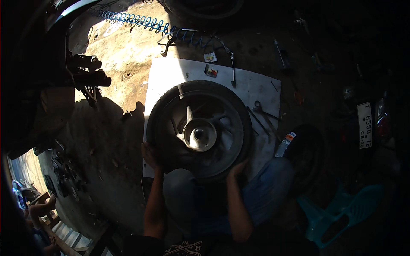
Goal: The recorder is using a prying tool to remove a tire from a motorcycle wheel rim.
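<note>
A motorcycle wheel (239,102) with a black tyre, dark spokes and a pale hub drum (209,147) lies on a white sheet (260,83) in front of my knees. My left hand (150,156) is closed on the tyre's near left side. On its near right side my right hand (237,168) grips the tyre, its fingers partly hidden in shadow. Right of the wheel lie a ring-ended spanner (265,112) and long dark tools (258,121). A white, blue and orange tube or bottle (285,144) is beside my right knee.
Beyond the wheel are a long-handled tool (233,70), small packets (210,70) and a coiled blue hose (136,19). Motorcycle parts (92,72) jut in at left. A licence plate (364,126) and teal plastic chair (341,211) stand right. Another person's arm (42,209) shows lower left.
</note>
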Demonstrator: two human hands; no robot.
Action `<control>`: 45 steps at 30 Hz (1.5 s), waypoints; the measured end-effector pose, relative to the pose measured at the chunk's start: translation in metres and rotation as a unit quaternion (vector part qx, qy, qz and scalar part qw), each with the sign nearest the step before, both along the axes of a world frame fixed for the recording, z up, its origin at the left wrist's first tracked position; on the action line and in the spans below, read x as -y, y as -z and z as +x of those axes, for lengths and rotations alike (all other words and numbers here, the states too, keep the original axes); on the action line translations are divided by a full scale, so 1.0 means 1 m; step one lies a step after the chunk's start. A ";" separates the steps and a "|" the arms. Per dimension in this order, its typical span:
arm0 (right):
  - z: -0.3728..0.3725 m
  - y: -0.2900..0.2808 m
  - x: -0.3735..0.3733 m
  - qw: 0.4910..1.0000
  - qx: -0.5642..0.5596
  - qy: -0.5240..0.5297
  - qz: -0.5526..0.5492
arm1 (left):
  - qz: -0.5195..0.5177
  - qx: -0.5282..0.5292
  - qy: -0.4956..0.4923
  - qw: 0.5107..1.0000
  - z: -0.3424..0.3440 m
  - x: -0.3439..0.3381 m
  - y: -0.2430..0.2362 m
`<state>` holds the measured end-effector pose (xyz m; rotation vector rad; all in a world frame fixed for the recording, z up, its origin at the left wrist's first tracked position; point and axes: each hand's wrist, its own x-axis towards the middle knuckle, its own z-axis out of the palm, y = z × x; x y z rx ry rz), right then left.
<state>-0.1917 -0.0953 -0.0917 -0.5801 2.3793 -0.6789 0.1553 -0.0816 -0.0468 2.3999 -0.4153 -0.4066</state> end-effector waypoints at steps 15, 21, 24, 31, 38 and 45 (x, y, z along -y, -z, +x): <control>-0.003 -0.093 -0.001 0.872 0.406 0.013 -0.272 | -0.108 -0.056 0.045 0.992 0.007 -0.040 0.019; 0.049 -0.223 -0.025 0.826 0.412 -0.185 -0.338 | -0.139 -0.289 0.070 0.945 0.063 -0.049 -0.005; 0.062 -0.257 -0.024 0.805 0.342 -0.281 -0.395 | -0.166 -0.258 0.135 0.942 0.097 -0.040 0.008; 0.091 -0.224 0.007 0.707 0.602 -0.273 -0.252 | -0.084 -0.330 0.189 0.921 0.144 -0.055 0.040; 0.093 -0.237 -0.021 0.697 0.547 -0.355 -0.299 | 0.103 0.059 0.153 0.981 0.113 -0.102 0.046; 0.094 -0.197 -0.044 0.755 0.529 -0.293 -0.252 | 0.013 0.191 0.211 0.959 0.075 -0.129 0.053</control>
